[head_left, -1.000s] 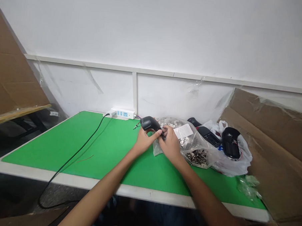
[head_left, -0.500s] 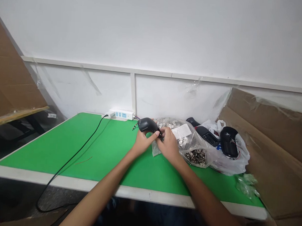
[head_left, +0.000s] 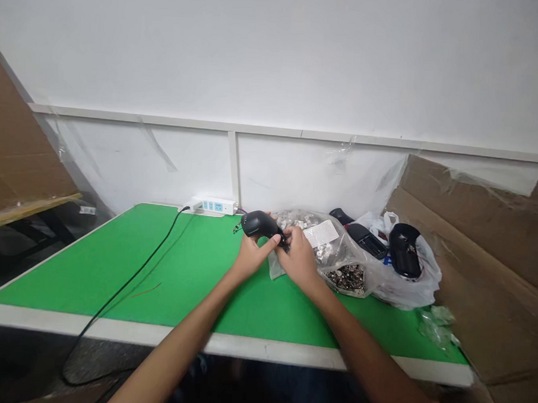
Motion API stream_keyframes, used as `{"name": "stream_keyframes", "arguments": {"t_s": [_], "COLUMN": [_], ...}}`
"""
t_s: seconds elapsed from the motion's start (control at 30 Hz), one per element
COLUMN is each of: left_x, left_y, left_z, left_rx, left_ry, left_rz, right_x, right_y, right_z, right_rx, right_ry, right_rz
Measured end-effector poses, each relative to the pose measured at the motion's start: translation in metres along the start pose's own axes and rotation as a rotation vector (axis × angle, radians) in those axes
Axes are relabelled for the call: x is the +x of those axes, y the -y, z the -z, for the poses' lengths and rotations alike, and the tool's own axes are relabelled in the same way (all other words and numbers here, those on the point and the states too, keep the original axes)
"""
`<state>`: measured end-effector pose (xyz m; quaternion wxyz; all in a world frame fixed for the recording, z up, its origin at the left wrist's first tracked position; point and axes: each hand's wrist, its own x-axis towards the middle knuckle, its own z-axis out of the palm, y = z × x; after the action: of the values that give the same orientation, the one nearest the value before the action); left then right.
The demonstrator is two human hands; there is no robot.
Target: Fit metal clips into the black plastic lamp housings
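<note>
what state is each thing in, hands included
left hand, gripping the black casing
right hand, closed on its right end
black casing, held up, wires sticking out
black cable, plugged into the power strip
thin reddish wire, loose on the green table
clear bag, holding small metal parts
rightmost casing, lying on white bag

At the back of the surface (head_left: 92, 265), by the wall (head_left: 275, 59), lies a power strip (head_left: 226, 208), its cable (head_left: 131, 273) crossing the left half and front edge. Right of it, the hands (head_left: 299, 255) hold a device (head_left: 257, 224) before a bag (head_left: 275, 267) of metal parts (head_left: 346, 278); farther right, casings (head_left: 404, 250) rest on seemingly another bag (head_left: 419, 295).
</note>
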<state>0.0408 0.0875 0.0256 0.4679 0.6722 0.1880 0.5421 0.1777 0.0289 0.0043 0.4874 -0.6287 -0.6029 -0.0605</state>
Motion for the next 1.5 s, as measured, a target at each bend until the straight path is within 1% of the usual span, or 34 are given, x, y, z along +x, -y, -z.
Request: {"name": "stream_keyframes", "arguments": {"t_s": [0.2, 0.6, 0.83, 1.23, 1.5], "left_x": [-0.0004, 0.0005, 0.0003, 0.0, -0.0005], "left_y": [0.0027, 0.0067, 0.0044, 0.0064, 0.0035], "left_z": [0.0013, 0.0028, 0.0028, 0.0021, 0.0022], "left_rx": [0.007, 0.025, 0.03, 0.015, 0.015], "left_ry": [0.007, 0.008, 0.015, 0.024, 0.026], "left_rz": [-0.027, -0.039, -0.048, -0.049, -0.041], "right_x": [0.0, 0.0008, 0.0009, 0.0003, -0.0005], "right_y": [0.0021, 0.0034, 0.0033, 0.0036, 0.0043], "right_z": [0.0012, 0.0032, 0.0033, 0.0041, 0.004], "right_rx": [-0.009, 0.016, 0.03, 0.022, 0.012], "right_ry": [0.002, 0.011, 0.017, 0.025, 0.015], "right_rz": [-0.032, -0.03, -0.032, -0.014, -0.034]}}
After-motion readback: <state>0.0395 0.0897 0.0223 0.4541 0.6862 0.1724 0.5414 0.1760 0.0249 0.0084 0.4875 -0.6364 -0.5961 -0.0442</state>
